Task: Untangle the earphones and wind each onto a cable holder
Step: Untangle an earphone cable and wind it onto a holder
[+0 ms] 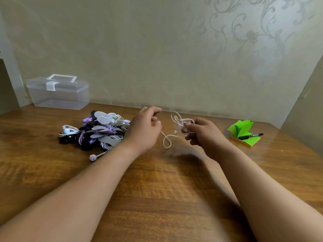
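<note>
the single view comes from a wide-angle camera worn on the person's head, facing forward and tilted down across the tabletop (pixel 157 198). it sits close. both forearms run in from the bottom corners, and the left hand (pixel 143 131) and right hand (pixel 204 135) hold the white earphone cable (pixel 167 137) near the frame's middle. the wall (pixel 157 58) behind fills the upper half. upright lines at both sides lean outward toward the top.

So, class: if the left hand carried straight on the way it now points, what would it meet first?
Most likely the cable looped in the right hand: the left hand points forward and rightward at those loops. Depth is unclear from one view; if it cleared them, the wall comes next.
</note>
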A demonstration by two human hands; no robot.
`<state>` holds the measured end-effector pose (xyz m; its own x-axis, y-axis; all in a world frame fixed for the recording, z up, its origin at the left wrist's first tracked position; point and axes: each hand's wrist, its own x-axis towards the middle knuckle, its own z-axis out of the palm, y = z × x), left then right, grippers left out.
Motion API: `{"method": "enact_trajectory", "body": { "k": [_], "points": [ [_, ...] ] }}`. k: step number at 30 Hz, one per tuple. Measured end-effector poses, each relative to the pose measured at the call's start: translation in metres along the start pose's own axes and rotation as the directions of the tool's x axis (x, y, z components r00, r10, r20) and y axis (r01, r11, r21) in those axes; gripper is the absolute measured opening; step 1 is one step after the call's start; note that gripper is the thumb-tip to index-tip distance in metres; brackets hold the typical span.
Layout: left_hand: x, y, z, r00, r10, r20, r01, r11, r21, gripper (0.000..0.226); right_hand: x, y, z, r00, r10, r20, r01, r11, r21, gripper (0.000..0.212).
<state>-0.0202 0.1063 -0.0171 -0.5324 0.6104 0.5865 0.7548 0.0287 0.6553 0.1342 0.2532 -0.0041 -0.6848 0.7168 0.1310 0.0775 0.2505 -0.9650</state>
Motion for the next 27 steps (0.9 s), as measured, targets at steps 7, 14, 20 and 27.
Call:
{"method": "enact_trajectory", "body": {
  "k": [7, 14, 20, 27],
  "points": [
    [-0.014, 0.014, 0.005, 0.906, -0.103, 0.410, 0.238, 0.926, -0.293, 0.037, -0.020, -0.002, -0.003, 0.992, -0.013, 0.126, -0.015, 0.977, 0.214, 0.012],
    [-0.017, 0.021, 0.006, 0.893, -0.126, 0.432, 0.319, 0.854, -0.410, 0.013, -0.023, -0.009, -0.002, 0.981, -0.071, 0.182, 0.010, 0.949, 0.314, 0.013],
    [-0.016, 0.016, -0.001, 0.907, -0.169, 0.385, 0.253, 0.951, -0.178, 0.021, -0.014, -0.007, -0.011, 0.994, -0.073, -0.077, 0.090, 0.962, 0.256, 0.023],
    [-0.016, 0.016, 0.003, 0.972, -0.056, 0.229, 0.037, 0.995, 0.088, 0.020, -0.017, -0.016, -0.015, 0.984, -0.140, -0.113, 0.166, 0.947, 0.274, 0.026]
  ]
}}
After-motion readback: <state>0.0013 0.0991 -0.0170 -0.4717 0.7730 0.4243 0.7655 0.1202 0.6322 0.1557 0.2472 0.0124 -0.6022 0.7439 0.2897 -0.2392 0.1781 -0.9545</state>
